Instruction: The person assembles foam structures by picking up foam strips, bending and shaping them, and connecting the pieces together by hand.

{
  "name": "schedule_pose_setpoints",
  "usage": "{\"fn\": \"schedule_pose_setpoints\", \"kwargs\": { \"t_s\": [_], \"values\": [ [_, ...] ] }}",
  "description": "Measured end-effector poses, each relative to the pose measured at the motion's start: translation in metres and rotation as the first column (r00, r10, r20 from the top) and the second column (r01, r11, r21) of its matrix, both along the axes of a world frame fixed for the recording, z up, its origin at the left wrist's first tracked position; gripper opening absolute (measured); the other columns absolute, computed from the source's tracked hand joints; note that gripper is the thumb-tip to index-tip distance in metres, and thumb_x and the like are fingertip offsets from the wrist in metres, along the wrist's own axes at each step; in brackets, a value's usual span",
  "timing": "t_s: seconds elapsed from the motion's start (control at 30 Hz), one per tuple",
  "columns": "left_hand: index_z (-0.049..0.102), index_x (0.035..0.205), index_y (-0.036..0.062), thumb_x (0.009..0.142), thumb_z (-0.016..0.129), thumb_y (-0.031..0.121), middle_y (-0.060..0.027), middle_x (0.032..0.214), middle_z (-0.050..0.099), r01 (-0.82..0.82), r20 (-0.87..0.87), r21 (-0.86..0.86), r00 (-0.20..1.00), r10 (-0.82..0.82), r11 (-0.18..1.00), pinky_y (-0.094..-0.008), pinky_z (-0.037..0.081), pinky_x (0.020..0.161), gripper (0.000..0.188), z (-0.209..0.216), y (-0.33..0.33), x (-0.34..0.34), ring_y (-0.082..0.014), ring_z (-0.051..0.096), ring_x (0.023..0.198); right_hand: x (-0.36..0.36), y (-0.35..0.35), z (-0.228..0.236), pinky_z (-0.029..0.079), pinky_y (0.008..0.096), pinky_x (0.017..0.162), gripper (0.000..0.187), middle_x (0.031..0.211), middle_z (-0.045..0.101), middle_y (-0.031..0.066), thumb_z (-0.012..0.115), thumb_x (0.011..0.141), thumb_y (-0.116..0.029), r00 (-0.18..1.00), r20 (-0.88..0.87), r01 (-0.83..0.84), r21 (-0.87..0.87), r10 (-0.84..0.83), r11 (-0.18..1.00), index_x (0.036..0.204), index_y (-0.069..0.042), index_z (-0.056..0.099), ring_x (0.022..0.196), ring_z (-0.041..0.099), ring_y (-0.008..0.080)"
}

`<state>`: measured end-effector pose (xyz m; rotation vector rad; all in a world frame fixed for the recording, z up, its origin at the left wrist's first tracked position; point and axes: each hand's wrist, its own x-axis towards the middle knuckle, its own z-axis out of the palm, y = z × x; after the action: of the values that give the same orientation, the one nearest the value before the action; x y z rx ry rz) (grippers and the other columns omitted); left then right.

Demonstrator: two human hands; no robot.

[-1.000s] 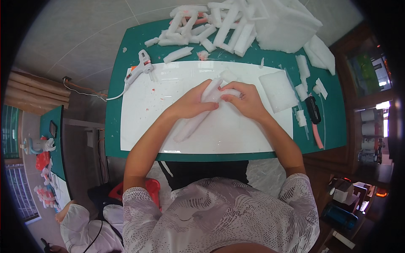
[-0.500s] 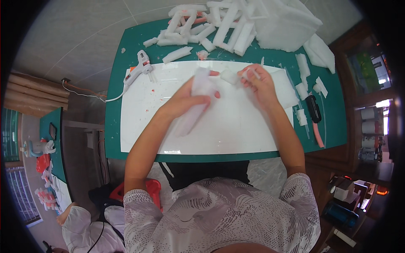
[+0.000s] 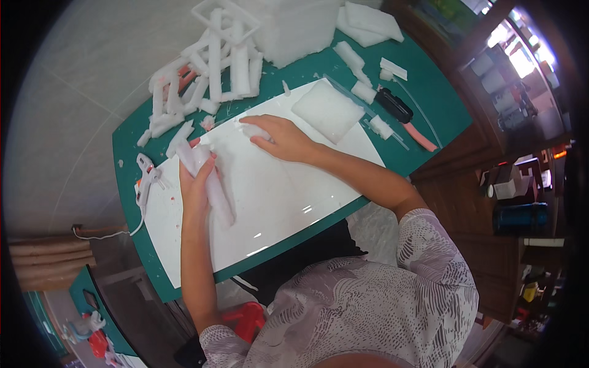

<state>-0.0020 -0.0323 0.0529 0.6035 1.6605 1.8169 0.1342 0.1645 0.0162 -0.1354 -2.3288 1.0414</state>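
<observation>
White board point(image 3: 288, 205) beneath, left hand point(image 3: 194, 182) loosely grips likely foam strip point(image 3: 216, 195).

You are in a craft workroom: green worktable point(image 3: 445, 116) before you, glue gun point(image 3: 145, 178) at nine o'clock, white foam frames point(image 3: 215, 64) at eleven, second worktable point(image 3: 80, 283) at eight.

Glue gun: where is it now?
In the head view, the glue gun lies at left, over the far left corner of the white board, left of the left hand.
</observation>
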Motion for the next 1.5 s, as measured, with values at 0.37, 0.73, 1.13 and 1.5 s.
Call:
{"fn": "schedule_pose_setpoints", "kwargs": {
  "t_s": [0.37,0.73,1.13,1.5],
  "values": [
    [0.038,0.139,0.0052,0.086,0.07,0.01,-0.0078,0.098,0.06,0.034,0.035,0.072,0.999,-0.037,0.997,-0.0293,0.051,0.067,0.062,-0.008,0.003,-0.006,-0.0153,0.059,0.074,0.004,0.026,0.021,0.047,0.0389,0.094,0.047,0.127,0.058,0.0185,0.063,0.094,-0.023,0.971,-0.1,0.226,0.091,-0.217,0.97,0.134,-0.004,0.049,0.115,0.057,0.0321],
    [0.029,0.148,0.0026,0.076,0.081,0.015,-0.0142,0.122,0.054,0.094,-0.505,-0.028,0.858,-0.095,0.995,-0.0325,0.053,0.081,0.09,-0.034,0.001,-0.018,-0.0197,0.061,0.097,0.054,0.046,0.098,0.048,0.0335,0.092,0.041,0.125,0.057,0.017,0.054,0.088,-0.005,0.935,0.038,0.346,0.115,-0.352,0.931,0.129,-0.003,0.052,0.117,0.056,0.029],
    [0.024,0.146,0.0008,0.076,0.074,0.01,-0.0191,0.119,0.056,0.091,-0.034,0.018,0.995,-0.09,0.996,-0.033,0.054,0.071,0.086,-0.025,0.006,-0.013,-0.022,0.064,0.081,-0.058,-0.01,0.133,0.047,0.0391,0.091,0.048,0.125,0.057,0.0213,0.062,0.088,-0.02,0.931,0.358,-0.041,0.31,-0.076,0.95,0.133,-0.006,0.05,0.112,0.058,0.0335],
    [0.019,0.146,-0.001,0.083,0.072,0.009,-0.0187,0.122,0.051,-0.344,-0.058,0.443,0.911,0.409,0.828,-0.0315,0.054,0.071,0.082,-0.026,-0.001,-0.034,-0.0216,0.062,0.093,-0.077,-0.054,0.065,0.048,0.0308,0.084,0.056,0.118,0.06,0.0113,0.066,0.092,-0.029,0.997,0.073,0.002,0.032,-0.005,0.999,0.139,-0.006,0.047,0.103,0.059,0.0187]
  ]
}}
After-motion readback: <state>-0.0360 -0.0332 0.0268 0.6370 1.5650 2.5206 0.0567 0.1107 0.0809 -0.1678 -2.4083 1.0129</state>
